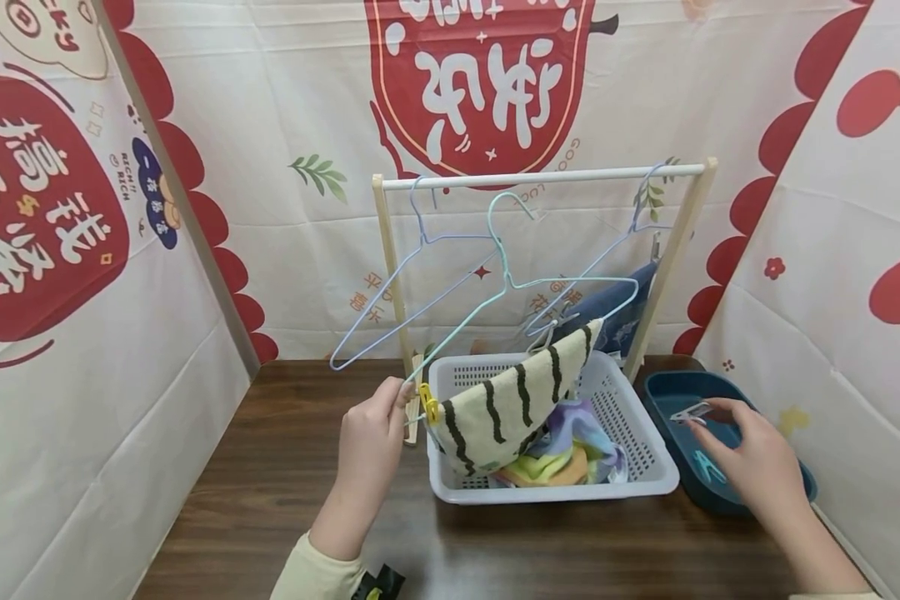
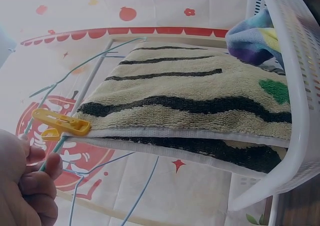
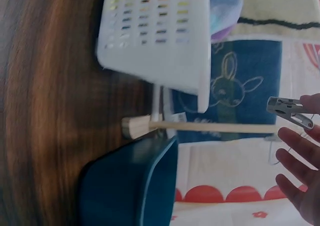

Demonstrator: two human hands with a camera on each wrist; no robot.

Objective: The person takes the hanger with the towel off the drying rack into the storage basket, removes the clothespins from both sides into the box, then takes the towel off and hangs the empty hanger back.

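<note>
My left hand (image 1: 373,429) grips the lower left corner of a mint-green hanger (image 1: 461,323), which tilts up to the right over the basket. A cream towel with black wavy stripes (image 1: 521,396) hangs folded over its bar. Beside my left fingers, a yellow clothespin (image 2: 60,123) clamps the towel's edge to the hanger. Over the dark teal tray (image 1: 663,379), my right hand (image 1: 757,454) pinches a grey clothespin (image 3: 289,110) between thumb and index finger, the other fingers spread.
A white perforated basket (image 1: 555,494) holds a pastel multicoloured cloth (image 1: 581,442). Behind it stands a rack (image 1: 543,177) with blue hangers (image 1: 378,292) and a dark blue cloth with a rabbit drawing (image 3: 235,85). A light blue clothespin (image 1: 708,467) lies in the tray.
</note>
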